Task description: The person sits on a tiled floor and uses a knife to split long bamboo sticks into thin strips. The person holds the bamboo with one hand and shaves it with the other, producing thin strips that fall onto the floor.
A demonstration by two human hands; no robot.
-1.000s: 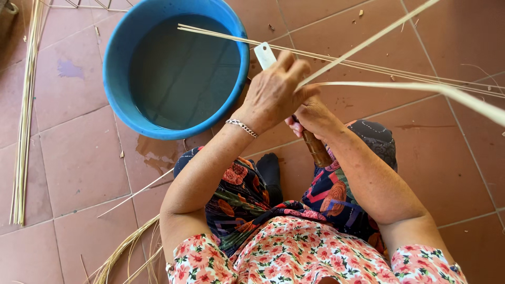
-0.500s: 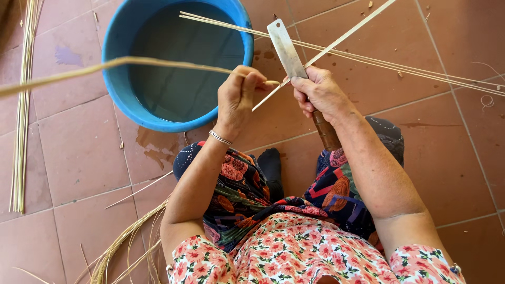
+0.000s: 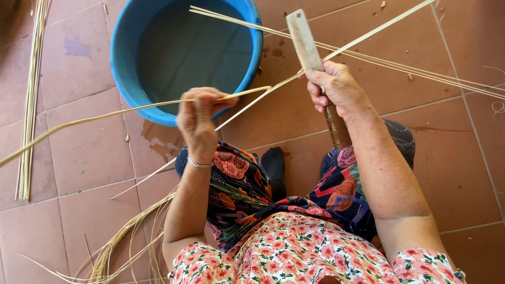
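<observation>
My left hand [image 3: 199, 118] is closed on a pale cane strip [image 3: 94, 118] that curves away to the left edge of the view. My right hand [image 3: 336, 89] grips a knife [image 3: 307, 44] by its wooden handle, blade pointing up and away. A long thin cane [image 3: 368, 34] runs diagonally from the upper right, passes the right hand at the blade, and continues down towards my lap. The hands are apart, left one in front of the blue tub.
A round blue tub [image 3: 126, 58] holding water stands on the terracotta tile floor [image 3: 463, 142]. Several long canes [image 3: 421, 71] lie across its rim to the right. A bundle of canes [image 3: 31, 94] lies at left; loose strips [image 3: 121, 247] curl at lower left.
My left hand has pulled away to the left and down with its strip, so the hands are wider apart. The knife has stayed upright in my right hand.
</observation>
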